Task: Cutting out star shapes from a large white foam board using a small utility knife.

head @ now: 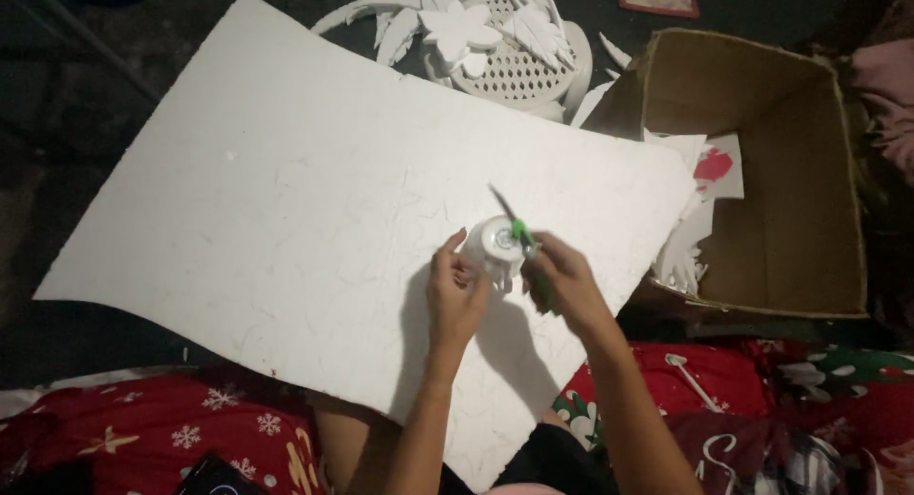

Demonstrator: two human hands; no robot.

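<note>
Hands meet at frame centre: left hand [457, 290] grips a small white container [497, 243], right hand [564, 284] pinches what looks like a green-handled cutter [522, 236]; steadying both over the foam sheet [286, 200] helps.

The green-handled tool [529, 252] is partly hidden by the right hand [566, 281], and the cardboard box [762, 105] interior is lost in shadow.

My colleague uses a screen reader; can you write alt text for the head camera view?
The left hand holds a small white cup-shaped piece over a large white foam sheet, while the right hand works at it with a green-handled tool. An open cardboard box lies to the right.
</note>
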